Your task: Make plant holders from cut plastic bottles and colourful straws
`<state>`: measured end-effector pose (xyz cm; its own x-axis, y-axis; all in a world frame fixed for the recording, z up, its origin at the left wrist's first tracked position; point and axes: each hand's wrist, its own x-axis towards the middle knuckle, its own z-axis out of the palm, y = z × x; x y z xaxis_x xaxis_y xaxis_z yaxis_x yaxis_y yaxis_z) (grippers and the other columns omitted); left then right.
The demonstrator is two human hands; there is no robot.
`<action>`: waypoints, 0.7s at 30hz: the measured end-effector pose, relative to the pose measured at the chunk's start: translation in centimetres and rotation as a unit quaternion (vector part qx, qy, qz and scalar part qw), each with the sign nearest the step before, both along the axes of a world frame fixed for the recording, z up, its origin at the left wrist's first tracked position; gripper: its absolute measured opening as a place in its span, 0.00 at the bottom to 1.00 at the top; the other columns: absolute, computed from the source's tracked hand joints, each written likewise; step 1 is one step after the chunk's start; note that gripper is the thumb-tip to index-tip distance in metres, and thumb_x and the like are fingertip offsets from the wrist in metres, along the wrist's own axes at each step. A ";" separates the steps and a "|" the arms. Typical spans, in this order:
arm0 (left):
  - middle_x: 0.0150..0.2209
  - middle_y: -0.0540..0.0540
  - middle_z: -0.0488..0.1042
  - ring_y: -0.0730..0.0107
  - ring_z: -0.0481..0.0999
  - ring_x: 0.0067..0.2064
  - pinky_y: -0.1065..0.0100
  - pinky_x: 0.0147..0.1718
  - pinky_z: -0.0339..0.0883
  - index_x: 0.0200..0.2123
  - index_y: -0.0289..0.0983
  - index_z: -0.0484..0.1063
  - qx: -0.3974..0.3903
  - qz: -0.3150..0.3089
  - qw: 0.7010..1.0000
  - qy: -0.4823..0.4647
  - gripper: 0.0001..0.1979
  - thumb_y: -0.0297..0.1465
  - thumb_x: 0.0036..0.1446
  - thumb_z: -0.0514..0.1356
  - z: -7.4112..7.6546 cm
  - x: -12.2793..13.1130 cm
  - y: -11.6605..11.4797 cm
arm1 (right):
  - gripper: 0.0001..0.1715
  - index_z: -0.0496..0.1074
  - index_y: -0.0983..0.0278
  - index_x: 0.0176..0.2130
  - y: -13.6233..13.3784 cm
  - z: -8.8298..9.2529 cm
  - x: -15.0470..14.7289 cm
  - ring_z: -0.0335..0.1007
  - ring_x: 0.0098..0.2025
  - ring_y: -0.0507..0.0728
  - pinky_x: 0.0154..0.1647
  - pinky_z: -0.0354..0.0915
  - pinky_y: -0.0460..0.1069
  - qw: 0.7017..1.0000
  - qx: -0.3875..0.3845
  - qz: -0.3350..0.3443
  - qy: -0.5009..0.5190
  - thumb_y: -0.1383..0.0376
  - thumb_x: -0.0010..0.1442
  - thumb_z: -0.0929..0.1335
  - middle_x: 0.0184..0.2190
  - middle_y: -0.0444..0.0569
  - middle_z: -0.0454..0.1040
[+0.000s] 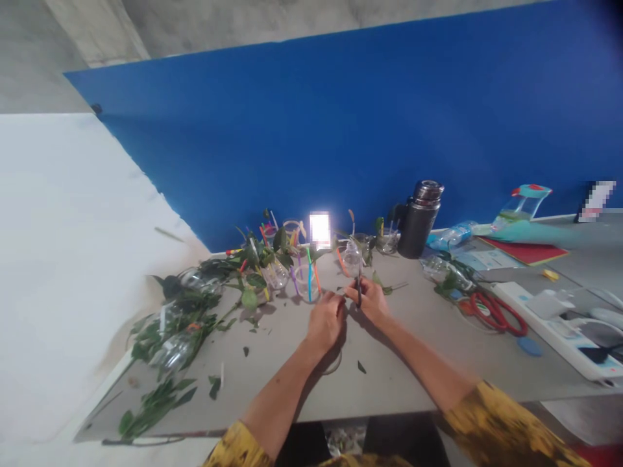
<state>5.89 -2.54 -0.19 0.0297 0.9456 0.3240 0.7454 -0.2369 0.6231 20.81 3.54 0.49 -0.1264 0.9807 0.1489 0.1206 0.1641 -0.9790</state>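
My right hand is closed round a small pair of scissors, its dark handle in the fingers and the blades pointing away from me. Close beside it, my left hand has its fingers pinched together; what they hold, if anything, is hidden. Just beyond the hands stands a clear plastic cup with coloured straws fixed upright round it. Farther back is a clear bottle piece with an orange straw. A leafy sprig lies right of my right hand. A pale ring-shaped edge shows below my left wrist.
Leafy cuttings and clear plastic pieces cover the left side. A black thermos stands at the back. On the right lie red-handled scissors, a white power strip and a blue cap.
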 end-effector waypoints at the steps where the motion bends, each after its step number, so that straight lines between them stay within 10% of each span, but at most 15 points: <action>1: 0.37 0.42 0.80 0.60 0.79 0.41 0.61 0.44 0.72 0.37 0.38 0.79 0.012 0.007 0.996 -0.093 0.10 0.31 0.65 0.57 0.1 -0.1 0.1 | 0.17 0.75 0.63 0.26 0.1 -0.1 0.0 0.66 0.27 0.56 0.31 0.63 0.50 1.000 -0.002 -0.004 -0.003 0.52 0.49 0.74 0.23 0.46 0.72; 8: 0.29 0.49 0.77 0.72 0.74 0.26 0.68 0.29 0.73 0.32 0.36 0.75 -0.063 0.047 0.818 -0.569 0.19 0.44 0.46 0.73 0.7 -0.3 1.1 | 0.25 0.74 0.63 0.32 0.1 -0.5 0.1 0.65 0.28 0.55 0.29 0.61 0.49 0.989 -0.079 0.032 0.120 0.45 0.48 0.75 0.26 0.46 0.72; 21: 0.24 0.50 0.76 0.72 0.74 0.25 0.70 0.26 0.68 0.31 0.36 0.75 -0.058 0.021 0.868 -0.493 0.11 0.35 0.46 0.70 1.5 -0.2 0.2 | 0.19 0.72 0.63 0.32 0.9 -0.6 1.3 0.55 0.24 0.50 0.26 0.53 0.47 0.984 -0.050 0.097 0.144 0.54 0.45 0.76 0.20 0.39 0.65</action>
<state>5.72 -2.38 1.36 -0.2437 0.9670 0.0741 -0.1565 -0.1146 0.9810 22.09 4.43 -0.13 -0.2792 0.9540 0.1093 -0.1883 0.0572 -0.9804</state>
